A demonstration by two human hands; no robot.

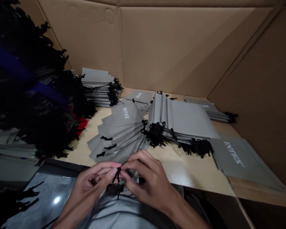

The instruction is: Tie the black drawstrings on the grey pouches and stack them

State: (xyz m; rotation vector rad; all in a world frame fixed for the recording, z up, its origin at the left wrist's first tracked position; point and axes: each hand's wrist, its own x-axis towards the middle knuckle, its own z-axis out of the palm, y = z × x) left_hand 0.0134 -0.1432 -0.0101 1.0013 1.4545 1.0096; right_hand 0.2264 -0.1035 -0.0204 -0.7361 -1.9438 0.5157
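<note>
**Pinching a black drawstring point(117, 175) above a grey pouch point(120, 211)**

I'm seeing my left hand point(91, 187) and right hand point(150, 181) curling close together, their fingertips pressing on the drawstring while the pouch is lying just below them, near the worktop point(181, 168) edge. Fanned grey INTEX pouches point(124, 130) are resting ahead, beside a squared stack point(181, 117). Cardboard box walls point(181, 47) are rising behind the worktop, and bundled pouches with black cords point(35, 95) are heaping up on the left.

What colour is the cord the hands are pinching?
The drawstring cord is black, shown best in the head view.
</note>
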